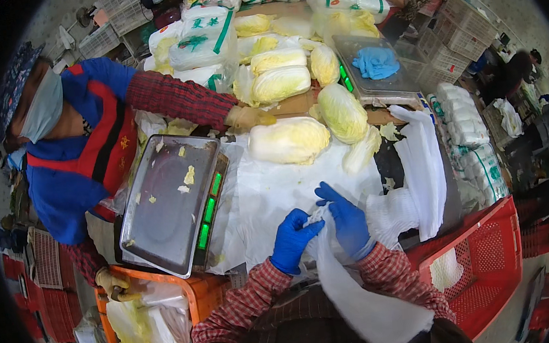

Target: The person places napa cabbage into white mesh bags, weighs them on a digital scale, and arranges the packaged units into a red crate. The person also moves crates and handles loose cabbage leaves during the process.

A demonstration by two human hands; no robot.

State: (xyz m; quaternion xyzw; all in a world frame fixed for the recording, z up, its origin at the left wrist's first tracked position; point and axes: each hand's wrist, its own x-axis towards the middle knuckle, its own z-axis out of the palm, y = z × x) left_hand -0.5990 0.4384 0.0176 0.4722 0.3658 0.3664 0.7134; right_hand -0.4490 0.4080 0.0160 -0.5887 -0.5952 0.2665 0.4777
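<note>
My left hand (294,241), in a blue glove, pinches one end of a white foam net sleeve (351,292). My right hand (345,221), gloved alike, is at the same gathered end, its index finger raised. The sleeve hangs from between my hands down over my dark apron. Beyond my hands, a napa cabbage (289,141) lies on a white sheet (276,191). A greener napa cabbage (343,113) and a smaller piece (362,150) lie to its right. More white net sleeves (421,173) are stacked right of my hands.
A co-worker's gloved hand (250,118) reaches beside the cabbage. A scale (171,200) stands left; another scale (368,72) holds a blue cloth (375,62). More cabbages (280,83) lie at the back. An orange crate (190,296) is lower left, a red crate (494,250) lower right.
</note>
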